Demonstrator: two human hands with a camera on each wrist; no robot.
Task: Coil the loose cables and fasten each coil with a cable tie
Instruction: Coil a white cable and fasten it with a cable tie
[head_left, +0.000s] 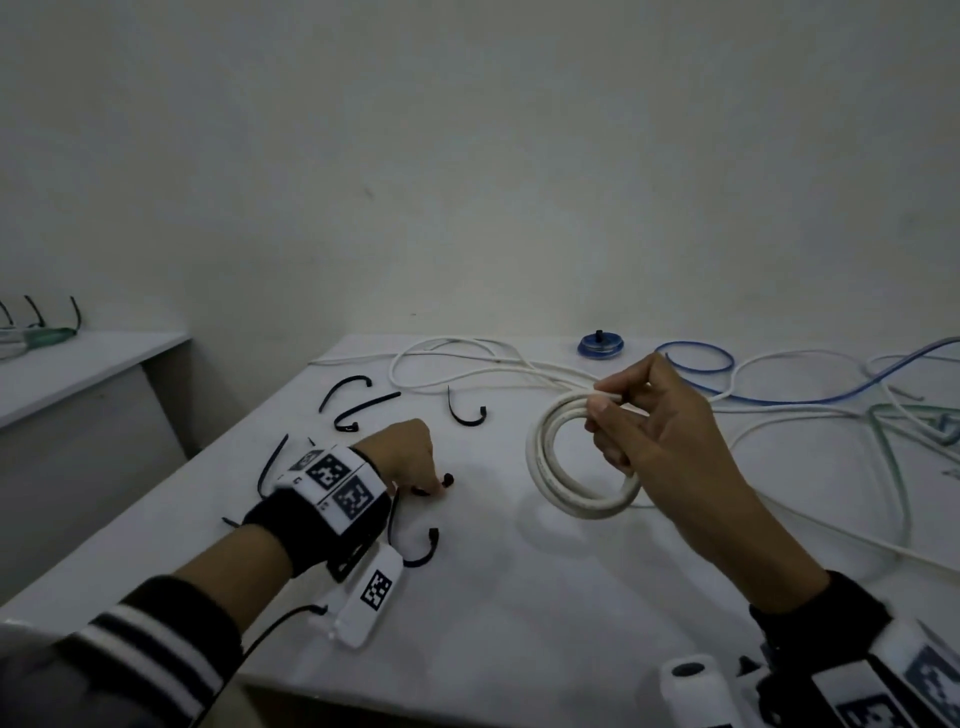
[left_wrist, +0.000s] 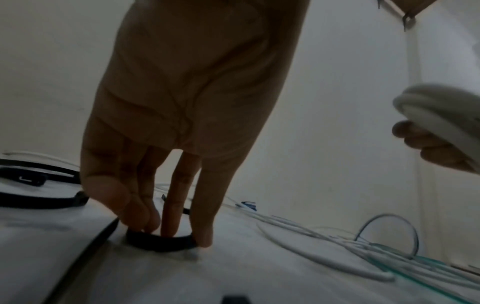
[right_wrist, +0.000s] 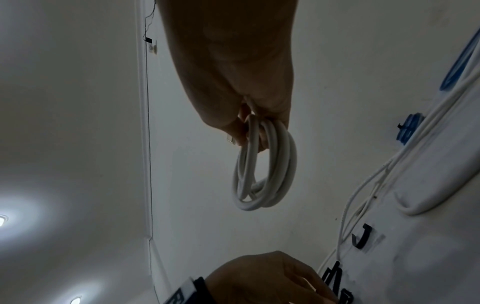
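Observation:
My right hand (head_left: 602, 410) grips a coil of thick white cable (head_left: 550, 483) and holds it up above the white table (head_left: 519, 623). In the right wrist view the coil (right_wrist: 262, 185) hangs from my curled fingers (right_wrist: 259, 142), several loops together. My left hand (head_left: 431, 486) reaches down to the table left of the coil. Its fingertips (left_wrist: 202, 236) pinch a curved black cable tie (left_wrist: 161, 243) that lies flat there. The tie's end (head_left: 448, 479) shows just past my fingers.
Several more black cable ties (head_left: 363, 410) lie scattered around my left hand. Loose white cables (head_left: 467, 358), a blue cable (head_left: 701, 358) and a greenish cable (head_left: 893, 452) sprawl at the back and right. A small tied blue coil (head_left: 600, 345) sits by the wall.

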